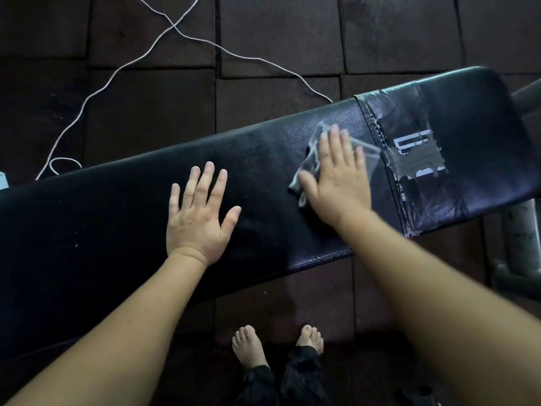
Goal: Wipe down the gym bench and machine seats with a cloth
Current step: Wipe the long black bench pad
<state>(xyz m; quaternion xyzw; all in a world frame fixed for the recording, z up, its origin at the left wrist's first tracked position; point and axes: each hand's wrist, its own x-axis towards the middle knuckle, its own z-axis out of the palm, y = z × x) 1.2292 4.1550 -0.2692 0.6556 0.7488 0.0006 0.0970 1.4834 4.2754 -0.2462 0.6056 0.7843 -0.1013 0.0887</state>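
**Asker:** What fills the view?

**Describer:** A head-worn camera looks straight down. The dark rubber floor tiles point(131, 112) take up the most room. A long black padded bench point(117, 224) crosses them at a slant, lower on the left and higher on the right. At the right end, part of its grey metal frame point(524, 218) shows.

**Asker:** Where are the hands?

**Describer:** Two bare forearms reach in from below. The left grip point(199, 215) lies palm down on the middle of the bench, fingers spread wide, holding nothing. The right grip point(336, 177) lies further right, fingers straight and close together, pressing a thin pale cloth point(313, 142) flat on the padding. That hand is blurred.

**Asker:** So where exactly is the cloth?

**Describer:** It's under the right palm. Its edges poke out on the thumb side and beyond the fingertips. It sits just left of a seam, and beyond the seam a worn patch is covered in shiny tape point(421, 159).

**Asker:** Which step is this?

**Describer:** It looks like the middle of a wiping stroke on the bench top, with the left hand bracing. The next move probably calls for keeping the palm flat and sliding on over the seam. Go gently there, since lifted tape could snag the cloth. No machine seats are in view.

**Asker:** Anything smaller?

**Describer:** A white cord point(96, 92) trails across the floor, and two bare feet point(248, 347) stand at the bottom edge.
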